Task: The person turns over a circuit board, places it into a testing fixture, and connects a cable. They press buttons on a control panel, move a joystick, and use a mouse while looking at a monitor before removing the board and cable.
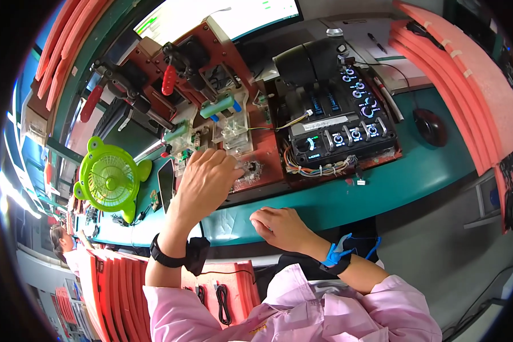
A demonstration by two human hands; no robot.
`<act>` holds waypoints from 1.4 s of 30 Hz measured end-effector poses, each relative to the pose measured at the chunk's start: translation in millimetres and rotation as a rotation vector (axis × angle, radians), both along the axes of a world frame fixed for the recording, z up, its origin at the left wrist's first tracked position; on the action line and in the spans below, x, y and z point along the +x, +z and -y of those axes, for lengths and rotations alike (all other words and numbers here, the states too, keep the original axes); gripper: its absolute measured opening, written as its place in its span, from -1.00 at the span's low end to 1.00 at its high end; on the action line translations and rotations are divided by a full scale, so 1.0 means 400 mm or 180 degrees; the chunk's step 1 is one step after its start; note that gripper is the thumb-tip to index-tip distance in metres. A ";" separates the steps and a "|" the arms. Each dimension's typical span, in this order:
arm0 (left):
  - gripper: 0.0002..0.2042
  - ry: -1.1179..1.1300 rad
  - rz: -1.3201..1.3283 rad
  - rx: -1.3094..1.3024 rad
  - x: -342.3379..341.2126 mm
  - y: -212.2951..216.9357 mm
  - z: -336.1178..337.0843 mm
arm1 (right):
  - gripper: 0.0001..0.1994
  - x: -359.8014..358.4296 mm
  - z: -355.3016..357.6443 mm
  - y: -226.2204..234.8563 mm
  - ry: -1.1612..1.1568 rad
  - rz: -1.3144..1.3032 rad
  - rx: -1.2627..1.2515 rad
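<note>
Left hand (206, 176): raised and extended forward, back of the hand facing the camera, fingers (225, 162) curled downward and bunched toward the tips. Whether anything is pinched beneath them cannot be determined; the palm side is hidden. Left wrist is straight and carries a black strap; the forearm rises steeply from the lower edge, bare up to a pink sleeve pushed back near the elbow.

Right hand (280, 226): held lower and nearer the body, knuckles up, fingers folded loosely inward, resting in a relaxed half-fist. Right wrist carries a blue strap; the forearm enters from the lower right, angled inward, pink sleeve covering the upper part.
</note>
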State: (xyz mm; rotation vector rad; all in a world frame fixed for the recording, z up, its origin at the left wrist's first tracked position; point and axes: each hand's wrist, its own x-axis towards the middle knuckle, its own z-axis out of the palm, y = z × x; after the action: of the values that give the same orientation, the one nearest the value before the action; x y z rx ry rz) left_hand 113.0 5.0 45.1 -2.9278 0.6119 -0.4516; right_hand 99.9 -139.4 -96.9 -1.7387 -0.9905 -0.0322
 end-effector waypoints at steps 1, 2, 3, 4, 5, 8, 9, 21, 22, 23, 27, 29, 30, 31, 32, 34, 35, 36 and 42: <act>-0.87 -0.0045 0.0042 0.0159 0.000 -0.001 0.006 | -0.93 0.002 0.002 0.002 0.0021 -0.0034 -0.0022; -0.88 -0.0089 0.0087 0.0319 -0.001 -0.001 0.012 | -0.93 0.003 0.004 0.004 0.0043 -0.0067 -0.0042; -0.90 -0.0133 0.0134 0.0480 -0.001 -0.001 0.016 | -0.92 0.003 0.006 0.006 0.0065 -0.0098 -0.0062; -0.90 -0.0106 0.0104 0.0458 0.003 -0.005 0.006 | -0.92 0.005 0.003 0.002 0.0095 -0.0127 -0.0083; -0.91 -0.0070 -0.0095 0.0404 0.011 -0.005 -0.013 | -0.93 0.005 -0.004 -0.002 0.0090 -0.0130 -0.0021; -0.92 -0.0038 -0.0434 0.0301 0.022 0.004 -0.025 | -0.93 0.001 -0.002 0.000 0.0042 -0.0083 0.0110; -0.90 -0.0142 -0.0416 0.0240 0.025 0.004 -0.020 | -0.93 0.005 -0.003 0.001 0.0023 -0.0039 0.0087; -0.90 -0.0110 -0.0194 0.0289 0.046 0.038 0.023 | -0.91 0.008 -0.004 0.000 0.0079 -0.0022 0.0157; -0.88 -0.0226 -0.0293 0.0219 0.043 0.036 0.037 | -0.90 0.008 -0.005 0.000 0.0071 0.0004 0.0183; -0.86 -0.0339 -0.0394 0.0147 0.039 0.032 0.048 | -0.90 0.008 -0.005 -0.001 0.0066 0.0029 0.0208; -0.85 -0.0309 -0.0107 0.0524 0.039 0.007 0.064 | -0.89 0.011 -0.001 -0.008 -0.0008 0.0041 0.0073; -0.85 -0.0229 -0.0323 0.0472 0.044 0.011 0.044 | -0.89 0.010 -0.002 -0.006 0.0010 0.0016 0.0058; -0.84 -0.0149 -0.0540 0.0424 0.050 0.014 0.030 | -0.89 0.010 -0.002 -0.005 0.0030 -0.0009 0.0047; -0.84 -0.0052 -0.0760 0.0375 0.051 0.017 0.024 | -0.89 0.005 -0.003 -0.003 0.0068 -0.0036 0.0039; -0.84 -0.0035 -0.0773 0.0360 0.057 0.020 0.023 | -0.89 0.002 -0.004 0.000 0.0087 -0.0048 0.0026; -0.84 -0.0077 -0.0850 0.0558 0.080 0.035 0.027 | -0.89 0.010 -0.006 0.005 0.0106 -0.0009 -0.0036; -0.83 -0.0105 -0.0892 0.0655 0.084 0.036 0.029 | -0.89 0.012 -0.007 0.004 0.0109 0.0006 -0.0070; -0.83 -0.0102 -0.0915 0.0635 0.078 0.030 0.029 | -0.89 0.012 -0.008 -0.001 0.0118 -0.0016 -0.0088; -0.81 -0.0589 -0.0959 0.0682 0.098 0.059 0.010 | -0.90 0.008 -0.016 -0.003 0.0081 0.0009 0.0010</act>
State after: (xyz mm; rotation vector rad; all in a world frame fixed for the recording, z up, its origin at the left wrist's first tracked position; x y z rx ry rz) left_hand 152.3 1.1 68.6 -2.7628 0.9109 0.0434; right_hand 103.3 -132.8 -98.2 -1.7233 -1.0139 -0.0200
